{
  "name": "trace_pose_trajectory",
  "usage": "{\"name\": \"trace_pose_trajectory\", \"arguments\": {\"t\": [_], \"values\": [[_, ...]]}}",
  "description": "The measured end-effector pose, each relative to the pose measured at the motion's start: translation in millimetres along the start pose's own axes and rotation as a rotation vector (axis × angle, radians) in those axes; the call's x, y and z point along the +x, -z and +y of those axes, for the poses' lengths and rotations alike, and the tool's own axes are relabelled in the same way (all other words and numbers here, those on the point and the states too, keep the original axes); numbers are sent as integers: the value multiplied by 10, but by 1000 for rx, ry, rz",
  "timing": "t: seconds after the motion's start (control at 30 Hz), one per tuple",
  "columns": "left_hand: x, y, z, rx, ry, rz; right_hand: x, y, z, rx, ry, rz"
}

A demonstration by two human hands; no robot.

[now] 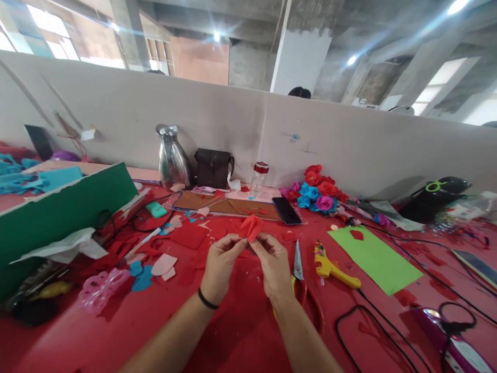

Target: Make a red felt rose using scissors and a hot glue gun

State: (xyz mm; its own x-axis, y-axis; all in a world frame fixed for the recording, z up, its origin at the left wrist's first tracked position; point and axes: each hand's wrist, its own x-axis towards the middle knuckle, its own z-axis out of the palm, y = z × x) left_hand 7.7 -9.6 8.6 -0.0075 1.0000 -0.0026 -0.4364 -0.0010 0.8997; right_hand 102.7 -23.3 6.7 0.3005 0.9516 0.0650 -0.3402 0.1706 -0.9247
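Head view — red petal piece [251,226] pinched between left [218,265] and right [274,263] fingertips.

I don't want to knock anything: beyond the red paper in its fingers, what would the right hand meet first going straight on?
Probably the brown board, past the red paper. The right hand's height is unclear, so it might pass over.

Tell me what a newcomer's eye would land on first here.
Probably the cluster of red, blue and pink flowers by the partition. Next, the yellow glue gun left of the light-green sheet, and the red piece pinched between left hand and right hand at the center.
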Motion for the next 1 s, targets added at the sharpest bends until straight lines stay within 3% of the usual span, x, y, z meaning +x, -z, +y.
{"name": "trace_pose_trajectory", "arguments": {"t": [0.13, 0.37, 0.57, 0.73, 0.9, 1.0], "values": [[8, 20, -16, 50, -37, 12, 7, 5, 3, 7, -2, -5], [10, 43, -21, 288, -305, 56, -3, -6, 7, -29, 45, 13], [-27, 9, 13, 332, -321, 46, -27, -9, 35, -87, 74, 25], [-31, 9, -14, 293, -286, 55, -20, -17, 44, 23, 29, 83], [-12, 7, -54, 79, -40, 26, 5, 23, -64, 248, -39, 76], [1, 10, -80, 36, 26, 6, 11, 50, -131, 344, -97, 35]]}}
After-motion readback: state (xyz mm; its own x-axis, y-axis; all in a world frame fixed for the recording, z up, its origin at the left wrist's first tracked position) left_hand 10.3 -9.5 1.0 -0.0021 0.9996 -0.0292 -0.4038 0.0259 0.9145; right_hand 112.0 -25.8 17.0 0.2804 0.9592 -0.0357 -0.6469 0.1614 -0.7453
